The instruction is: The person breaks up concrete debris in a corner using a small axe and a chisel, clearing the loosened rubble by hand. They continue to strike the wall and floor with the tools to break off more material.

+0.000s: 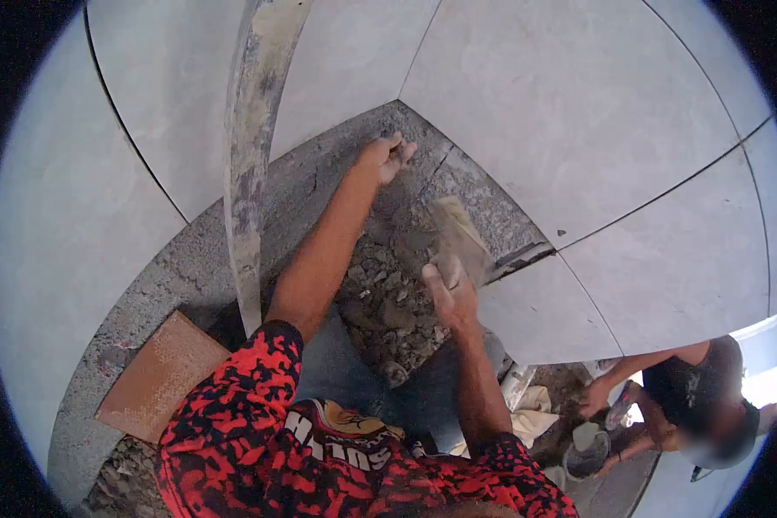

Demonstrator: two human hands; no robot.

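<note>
My left hand (388,160) reaches to the inner corner of the rough grey concrete ledge (311,177), fingers curled close over it; what they hold, if anything, is hidden. Lower and to the right, my right hand (453,298) grips a pale beige flat piece (459,226) by its near end, thumb on top. The piece is smeared by motion and lies over the mortar patch beside the tile edge. Broken grey rubble (388,302) is heaped between my forearms, below both hands.
Large pale tiles (570,104) surround the ledge. A dusty long board (255,147) slants down at left, above a brown tile (164,375). At lower right another person (695,380) crouches with hands near a bucket (587,453).
</note>
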